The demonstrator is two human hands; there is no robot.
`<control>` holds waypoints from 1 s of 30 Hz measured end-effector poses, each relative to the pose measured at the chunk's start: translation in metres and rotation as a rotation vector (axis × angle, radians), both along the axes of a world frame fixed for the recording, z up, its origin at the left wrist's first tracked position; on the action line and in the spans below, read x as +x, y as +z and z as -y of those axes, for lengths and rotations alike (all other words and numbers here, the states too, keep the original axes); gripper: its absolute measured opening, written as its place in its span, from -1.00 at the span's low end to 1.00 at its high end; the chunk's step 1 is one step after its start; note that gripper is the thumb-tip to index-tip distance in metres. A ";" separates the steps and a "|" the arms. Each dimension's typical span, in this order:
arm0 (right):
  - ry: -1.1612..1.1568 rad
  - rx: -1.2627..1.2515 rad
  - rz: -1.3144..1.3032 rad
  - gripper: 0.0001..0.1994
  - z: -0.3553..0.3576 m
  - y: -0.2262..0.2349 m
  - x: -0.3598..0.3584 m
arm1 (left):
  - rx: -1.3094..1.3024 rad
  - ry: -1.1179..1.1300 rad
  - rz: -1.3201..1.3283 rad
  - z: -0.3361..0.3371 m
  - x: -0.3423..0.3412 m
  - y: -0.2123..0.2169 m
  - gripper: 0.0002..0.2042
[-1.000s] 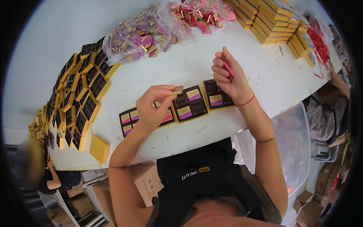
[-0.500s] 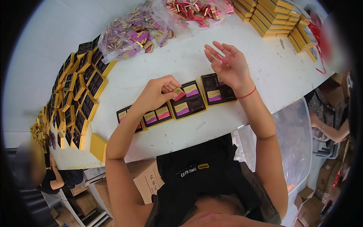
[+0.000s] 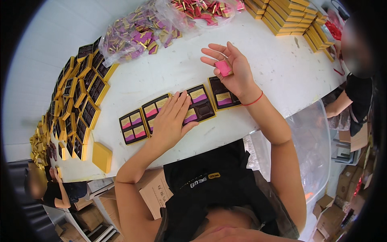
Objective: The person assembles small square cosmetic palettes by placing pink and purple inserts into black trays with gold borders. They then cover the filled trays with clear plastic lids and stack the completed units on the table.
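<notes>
Left hand flat on the boxes, right hand holding a pink sweet

The row of boxes lies on the white surface. Over its middle, the left hand is spread palm down, fingers straight and released; what lies beneath their tips is hidden. Above the row's right end, the right hand is palm up, fingers loosely spread, grasping a pink sweet against the palm. Left of the row stands a pile of open boxes; beyond it are purple sweets and, farther right, stacked gold boxes.
</notes>
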State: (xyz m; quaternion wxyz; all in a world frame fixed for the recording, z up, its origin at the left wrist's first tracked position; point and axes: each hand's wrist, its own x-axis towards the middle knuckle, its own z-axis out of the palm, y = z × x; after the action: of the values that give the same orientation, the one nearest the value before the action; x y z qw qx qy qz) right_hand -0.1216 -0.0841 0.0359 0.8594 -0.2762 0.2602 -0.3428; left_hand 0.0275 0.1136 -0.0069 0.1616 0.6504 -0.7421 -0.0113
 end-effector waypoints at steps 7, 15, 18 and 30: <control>0.323 -0.366 -0.214 -0.59 0.001 -0.008 -0.006 | -0.024 -0.023 0.062 -0.005 -0.005 -0.009 -0.23; 0.351 -0.120 0.091 -0.53 -0.018 -0.014 0.005 | -0.112 0.175 -0.735 0.002 -0.003 0.021 -0.49; 0.348 -0.340 0.033 -0.48 -0.040 -0.009 0.010 | -0.033 0.214 -1.003 0.033 -0.006 0.038 -0.66; 0.623 -1.207 -0.366 -0.53 -0.026 -0.002 -0.006 | 0.096 0.076 -1.148 0.034 0.015 0.020 -0.84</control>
State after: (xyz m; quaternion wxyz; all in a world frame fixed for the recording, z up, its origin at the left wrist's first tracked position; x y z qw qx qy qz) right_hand -0.1273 -0.0585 0.0341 0.5567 -0.8197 0.0737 -0.1131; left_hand 0.0425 0.0794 0.0130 0.5090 0.5730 -0.5101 -0.3904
